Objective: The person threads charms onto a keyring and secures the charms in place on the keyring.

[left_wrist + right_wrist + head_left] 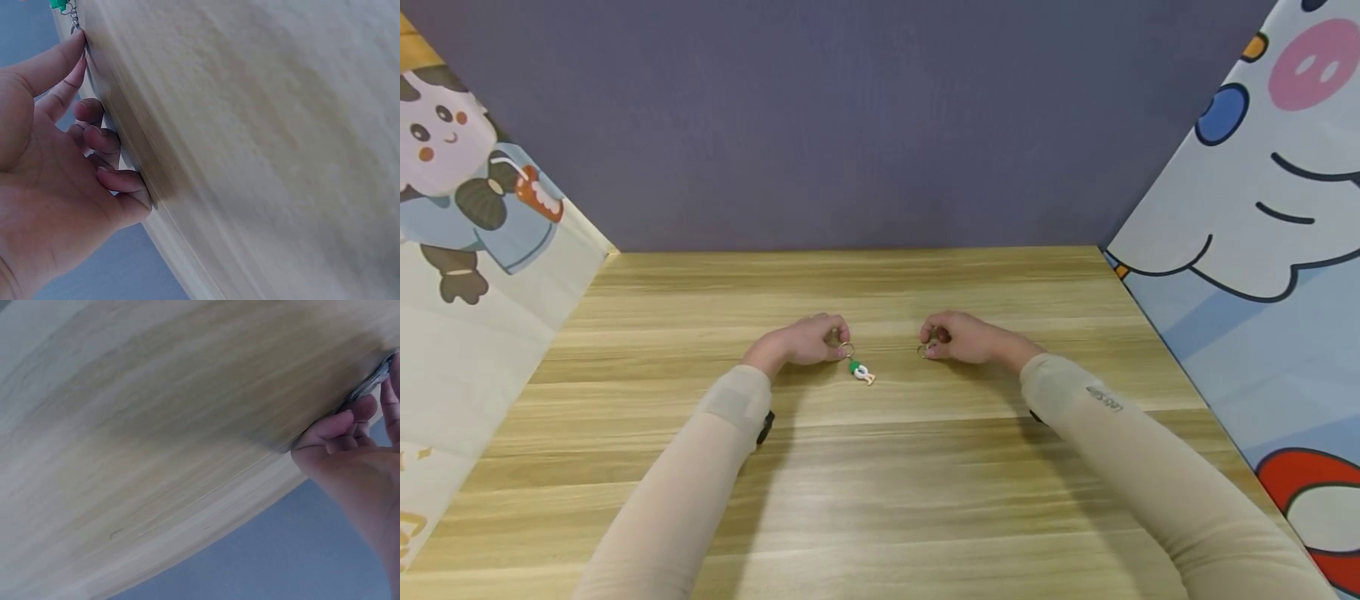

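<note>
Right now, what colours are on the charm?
The charm is green and white with an orangish end, clearest in the head view.

Cartoon-printed panels [1240,200] flank a wood-grain table [880,475], with a purple-grey wall [865,125] along its far edge.

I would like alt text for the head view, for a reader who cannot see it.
A person's left hand pinches a metal ring with a green-and-white charm, while the right hand holds another ring, over a wood-grain table. Cartoon-printed panels stand on both sides.
</note>
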{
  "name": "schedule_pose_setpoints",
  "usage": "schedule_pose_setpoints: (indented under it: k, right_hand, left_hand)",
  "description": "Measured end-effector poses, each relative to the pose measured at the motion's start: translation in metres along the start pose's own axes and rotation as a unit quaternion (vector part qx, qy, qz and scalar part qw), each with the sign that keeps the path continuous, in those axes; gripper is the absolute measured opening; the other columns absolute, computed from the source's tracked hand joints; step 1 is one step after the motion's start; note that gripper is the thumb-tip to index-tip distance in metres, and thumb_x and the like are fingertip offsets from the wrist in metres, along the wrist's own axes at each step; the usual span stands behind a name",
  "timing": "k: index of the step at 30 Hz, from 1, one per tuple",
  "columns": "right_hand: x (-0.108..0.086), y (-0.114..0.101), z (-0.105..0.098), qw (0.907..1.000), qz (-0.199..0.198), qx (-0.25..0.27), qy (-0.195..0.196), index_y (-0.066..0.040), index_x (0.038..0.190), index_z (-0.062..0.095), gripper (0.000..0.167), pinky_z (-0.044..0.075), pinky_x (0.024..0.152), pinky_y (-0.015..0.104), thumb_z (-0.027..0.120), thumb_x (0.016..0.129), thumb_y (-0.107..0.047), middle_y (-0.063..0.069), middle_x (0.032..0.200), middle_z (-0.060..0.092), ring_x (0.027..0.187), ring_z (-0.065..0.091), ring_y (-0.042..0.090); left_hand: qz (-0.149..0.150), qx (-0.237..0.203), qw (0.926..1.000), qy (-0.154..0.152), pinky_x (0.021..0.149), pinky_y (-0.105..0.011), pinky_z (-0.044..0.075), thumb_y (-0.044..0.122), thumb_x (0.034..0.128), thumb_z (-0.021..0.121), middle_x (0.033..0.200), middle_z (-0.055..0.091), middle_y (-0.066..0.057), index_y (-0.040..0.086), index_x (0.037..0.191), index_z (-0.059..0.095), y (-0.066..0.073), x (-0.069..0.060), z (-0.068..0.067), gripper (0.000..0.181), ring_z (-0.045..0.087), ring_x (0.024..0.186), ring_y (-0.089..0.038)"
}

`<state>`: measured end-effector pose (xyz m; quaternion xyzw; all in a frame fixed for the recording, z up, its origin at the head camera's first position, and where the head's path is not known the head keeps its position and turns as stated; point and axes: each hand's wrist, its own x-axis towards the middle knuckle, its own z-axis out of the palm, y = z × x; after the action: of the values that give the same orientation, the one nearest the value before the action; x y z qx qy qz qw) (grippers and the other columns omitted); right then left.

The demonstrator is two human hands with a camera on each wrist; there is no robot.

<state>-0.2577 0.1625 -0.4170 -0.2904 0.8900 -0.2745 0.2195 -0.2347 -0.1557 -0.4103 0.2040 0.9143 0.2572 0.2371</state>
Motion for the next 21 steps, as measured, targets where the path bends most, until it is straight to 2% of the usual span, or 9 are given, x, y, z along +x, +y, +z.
schedule_pose_setpoints:
  k: [5, 13, 16, 21]
  right_hand:
    - [-0.001, -0.005, 0.000, 0.9996, 0.006, -0.026, -0.008, -0.007, 0.111, 0.067, 0.012, 0.045, 0.089, 0.037, 0.070, 0.104, -0.015, 0.010, 0.105, 0.062, 0.097, 0.054, 0.021]
    - [-0.002, -0.002, -0.007, 0.9988, 0.025, -0.023, -0.034, -0.007, 0.099, 0.067, 0.012, 0.042, 0.078, 0.031, 0.070, 0.104, -0.018, 0.003, 0.092, 0.059, 0.084, 0.049, 0.016]
    - [-0.004, 0.001, -0.007, 0.9989, 0.033, -0.011, -0.033, -0.008, 0.099, 0.069, 0.014, 0.044, 0.076, 0.030, 0.067, 0.106, -0.019, 0.004, 0.093, 0.062, 0.078, 0.051, 0.013]
    - [-0.011, 0.002, -0.007, 0.9972, 0.051, 0.054, -0.001, -0.009, 0.102, 0.070, 0.016, 0.049, 0.067, 0.029, 0.063, 0.108, -0.022, 0.010, 0.105, 0.073, 0.071, 0.056, 0.013]
  left_hand:
    - [-0.005, 0.001, 1.0000, 0.000, 0.091, -0.040, 0.040, 0.024, 0.1071, 0.065, 0.112, 0.053, -0.010, 0.010, 0.115, 0.060, 0.001, -0.001, 0.000, 0.017, 0.048, 0.102, -0.025]
    - [0.002, 0.000, 1.0000, 0.000, 0.089, -0.037, 0.040, 0.022, 0.1077, 0.064, 0.107, 0.053, -0.006, 0.011, 0.103, 0.067, 0.002, 0.001, -0.001, 0.012, 0.048, 0.098, -0.021]
    - [0.001, -0.015, 0.9997, 0.016, 0.085, -0.034, 0.041, 0.022, 0.1083, 0.063, 0.101, 0.060, -0.006, 0.010, 0.102, 0.070, 0.000, 0.002, 0.001, 0.015, 0.049, 0.092, -0.019]
    - [-0.006, -0.030, 0.9968, 0.074, 0.081, -0.032, 0.045, 0.020, 0.1082, 0.063, 0.098, 0.074, -0.006, 0.008, 0.102, 0.078, -0.002, 0.000, 0.003, 0.020, 0.055, 0.085, -0.016]
